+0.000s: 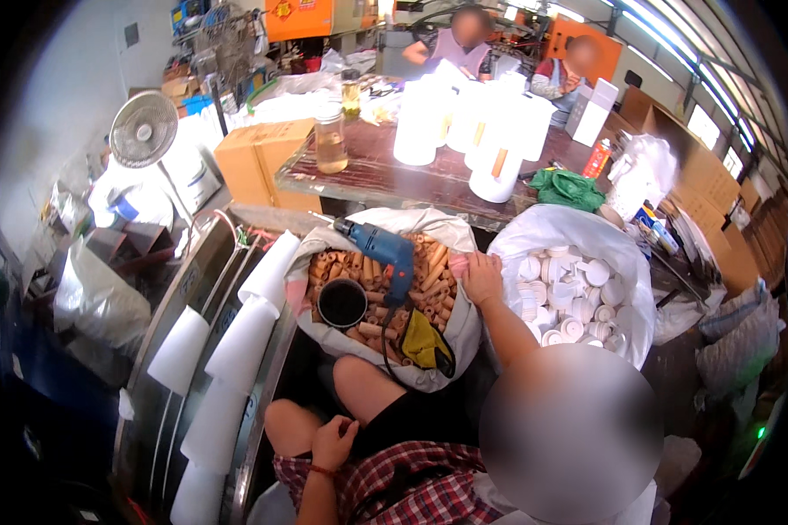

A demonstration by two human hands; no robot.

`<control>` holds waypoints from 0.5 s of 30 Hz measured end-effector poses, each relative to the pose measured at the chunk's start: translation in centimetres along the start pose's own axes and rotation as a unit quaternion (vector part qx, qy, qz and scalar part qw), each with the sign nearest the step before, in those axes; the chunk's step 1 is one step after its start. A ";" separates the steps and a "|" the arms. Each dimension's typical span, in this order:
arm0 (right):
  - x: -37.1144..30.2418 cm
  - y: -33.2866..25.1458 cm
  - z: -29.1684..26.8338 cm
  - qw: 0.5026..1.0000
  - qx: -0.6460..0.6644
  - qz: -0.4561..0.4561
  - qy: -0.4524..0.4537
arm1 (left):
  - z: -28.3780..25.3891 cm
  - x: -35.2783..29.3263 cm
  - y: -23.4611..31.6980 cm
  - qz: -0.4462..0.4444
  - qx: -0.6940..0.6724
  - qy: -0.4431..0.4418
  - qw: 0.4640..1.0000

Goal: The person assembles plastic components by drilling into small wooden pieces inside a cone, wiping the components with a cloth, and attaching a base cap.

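Note:
My right hand [483,278] lies on the rim between two sacks, its fingers stretched forward on the edge of the cloth sack [453,346]. My left hand [334,443] rests near my lap with the fingers curled in, and nothing shows in it. Inside the cloth sack are many short brown tubes [433,267]. A blue power drill [383,251] lies over them, its bit toward the far left. Beside it are a dark round cup [341,303] and a yellow-and-black piece [425,339]. To the right, a white plastic bag [632,262] holds round white caps [578,302].
Nested white cones [236,346] line a metal trough [263,376] on my left. The dark table [376,188] ahead bears bright white cylinders [496,179], a jar [331,140] and a green bag [567,189]. Two people [464,52] are beyond it. A fan [144,129] stands far left.

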State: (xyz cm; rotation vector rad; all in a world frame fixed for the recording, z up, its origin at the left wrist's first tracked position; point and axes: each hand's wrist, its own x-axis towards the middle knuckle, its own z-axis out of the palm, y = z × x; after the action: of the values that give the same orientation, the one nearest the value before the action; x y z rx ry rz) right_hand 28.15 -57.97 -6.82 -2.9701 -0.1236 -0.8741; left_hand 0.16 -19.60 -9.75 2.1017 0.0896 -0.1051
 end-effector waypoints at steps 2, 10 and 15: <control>0.0 0.0 -0.2 1.000 0.016 0.005 0.001 | 0.0 0.0 0.4 0.008 0.019 0.006 1.000; -0.5 0.3 -0.5 0.999 0.028 0.011 0.021 | 0.3 -0.3 -0.2 0.012 0.032 0.001 0.999; -0.2 -0.4 -0.5 0.999 0.051 0.007 0.010 | -0.1 -0.4 -0.1 -0.009 0.051 -0.010 0.999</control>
State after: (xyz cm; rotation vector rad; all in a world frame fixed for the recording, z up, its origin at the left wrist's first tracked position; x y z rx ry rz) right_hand 27.61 -57.61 -6.48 -2.8645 -0.1417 -0.8679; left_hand -0.22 -19.48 -9.71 2.2006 0.0924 -0.1442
